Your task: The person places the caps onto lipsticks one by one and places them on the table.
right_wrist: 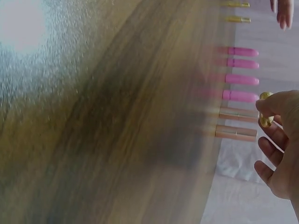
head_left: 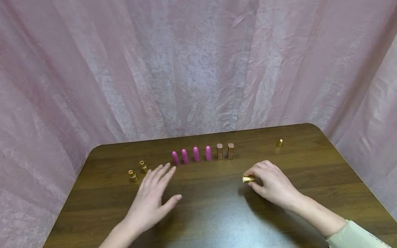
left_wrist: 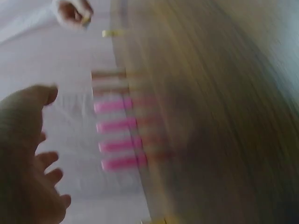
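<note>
My right hand (head_left: pixel 273 186) pinches a gold lipstick tube (head_left: pixel 248 178) between thumb and fingers, held over the right-middle of the table. In the right wrist view, the same gold tube (right_wrist: pixel 266 109) is partly hidden by the thumb. My left hand (head_left: pixel 152 201) hovers with spread fingers over the left part of the table, holding nothing. Just beyond its fingertips stand two gold lipstick tubes (head_left: pixel 133 175) with narrower tops. Four slim pink lipstick tubes (head_left: pixel 196 154) stand in a row at the back middle, beside two square rose-gold lipstick tubes (head_left: pixel 231 151).
One small gold tube (head_left: pixel 279 143) stands alone at the back right of the brown wooden table (head_left: pixel 208 233). Behind the table's far edge hangs a pink velvet curtain (head_left: pixel 193 61). The left wrist view is blurred.
</note>
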Tool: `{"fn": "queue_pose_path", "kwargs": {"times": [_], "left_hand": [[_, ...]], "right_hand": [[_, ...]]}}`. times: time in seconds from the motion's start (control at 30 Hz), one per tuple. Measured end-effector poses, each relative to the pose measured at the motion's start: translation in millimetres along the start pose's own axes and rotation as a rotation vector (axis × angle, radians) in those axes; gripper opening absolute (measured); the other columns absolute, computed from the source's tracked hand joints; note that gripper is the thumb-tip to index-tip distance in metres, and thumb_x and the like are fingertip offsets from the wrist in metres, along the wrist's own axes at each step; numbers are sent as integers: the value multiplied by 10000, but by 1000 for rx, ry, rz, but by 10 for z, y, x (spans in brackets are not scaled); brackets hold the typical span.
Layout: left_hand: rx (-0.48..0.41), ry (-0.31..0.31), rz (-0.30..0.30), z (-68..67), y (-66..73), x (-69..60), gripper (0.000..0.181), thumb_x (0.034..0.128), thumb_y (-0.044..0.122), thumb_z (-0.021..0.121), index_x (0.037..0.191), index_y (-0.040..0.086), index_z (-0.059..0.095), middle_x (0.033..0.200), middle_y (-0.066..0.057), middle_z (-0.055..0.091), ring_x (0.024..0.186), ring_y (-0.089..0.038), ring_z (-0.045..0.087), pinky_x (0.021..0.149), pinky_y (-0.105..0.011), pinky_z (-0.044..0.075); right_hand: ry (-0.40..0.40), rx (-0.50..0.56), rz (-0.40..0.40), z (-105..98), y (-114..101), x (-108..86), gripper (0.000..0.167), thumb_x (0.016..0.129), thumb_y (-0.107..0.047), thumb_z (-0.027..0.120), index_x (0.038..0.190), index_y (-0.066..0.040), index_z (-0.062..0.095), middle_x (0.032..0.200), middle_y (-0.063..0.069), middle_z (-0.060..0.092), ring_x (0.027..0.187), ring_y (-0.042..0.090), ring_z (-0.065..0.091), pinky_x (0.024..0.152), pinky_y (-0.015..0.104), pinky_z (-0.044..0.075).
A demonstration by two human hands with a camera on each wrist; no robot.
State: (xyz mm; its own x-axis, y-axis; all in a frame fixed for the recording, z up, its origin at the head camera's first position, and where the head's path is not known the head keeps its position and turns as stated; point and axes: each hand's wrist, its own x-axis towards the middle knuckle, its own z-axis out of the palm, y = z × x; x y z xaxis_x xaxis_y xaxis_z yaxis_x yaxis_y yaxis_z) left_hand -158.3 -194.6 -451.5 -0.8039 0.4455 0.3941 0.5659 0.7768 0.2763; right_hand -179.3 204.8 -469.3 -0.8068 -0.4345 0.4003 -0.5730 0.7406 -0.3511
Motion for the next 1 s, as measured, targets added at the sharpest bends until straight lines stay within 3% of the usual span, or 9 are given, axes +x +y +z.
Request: {"fn": "queue_pose_path", "kwargs": {"times": [0.1,0.2,0.27,0.37,0.47,0.63,0.83,1.0], "left_hand": [[-77,160,-168,-128,-251,-65,804,885,308,790,1563,105,408,1541,-164,444,1417,-410,354,1151,-604,253],[-166,252,-355,-227,-521,-106,801,870,227,803,1542,48,405,1462,-211,471,1355,-469,354,1068,-631,307],[-218,253,-471,-253,-700,-127,796,880,230,795,1530,9,393,1435,-234,469,1345,-492,335,1051,-632,303],[-266,188,-606,-224,-941,-155,771,896,273,781,1487,-53,409,1398,-268,498,1343,-507,328,1061,-612,278],[-259,109,-664,-138,-1134,-178,715,902,293,773,1419,-92,465,1334,-306,562,1301,-503,413,1083,-583,252],[-193,49,-682,14,-1336,-175,598,902,298,773,1319,-77,565,1239,-281,651,1202,-451,543,1096,-559,239],[-145,-1,-754,97,-1351,-168,568,918,359,753,1301,-28,593,1271,-225,656,1275,-495,419,1035,-645,284],[-141,-11,-768,98,-1341,-167,524,948,368,723,1278,-20,602,1319,-247,618,1287,-538,379,1027,-681,277]], "right_hand": [[-11,-5,5,16,-27,-14,275,794,-106,876,1019,-202,748,1057,-96,711,1080,199,605,949,467,477],[-14,-14,3,34,-38,-28,274,792,-113,878,1021,-194,750,1050,-92,713,1076,199,607,951,469,476],[-16,-17,1,47,-44,-35,271,792,-117,879,1018,-192,751,1041,-92,713,1071,196,607,948,466,478],[-20,-21,-6,74,-54,-44,266,792,-126,880,1017,-192,754,1030,-93,712,1062,190,608,939,463,484],[-27,-18,-12,101,-66,-52,270,790,-130,883,1021,-190,758,1028,-90,715,1056,186,607,924,464,490],[-38,-20,-9,143,-84,-73,272,789,-139,887,1023,-190,759,1030,-84,718,1054,178,604,924,466,491],[-59,-21,3,161,-99,-89,261,801,-152,879,1030,-195,760,1044,-90,721,1063,166,596,935,464,487],[-55,-20,-8,155,-105,-83,260,800,-145,877,1031,-186,764,1043,-82,724,1060,170,598,934,465,488]]}}
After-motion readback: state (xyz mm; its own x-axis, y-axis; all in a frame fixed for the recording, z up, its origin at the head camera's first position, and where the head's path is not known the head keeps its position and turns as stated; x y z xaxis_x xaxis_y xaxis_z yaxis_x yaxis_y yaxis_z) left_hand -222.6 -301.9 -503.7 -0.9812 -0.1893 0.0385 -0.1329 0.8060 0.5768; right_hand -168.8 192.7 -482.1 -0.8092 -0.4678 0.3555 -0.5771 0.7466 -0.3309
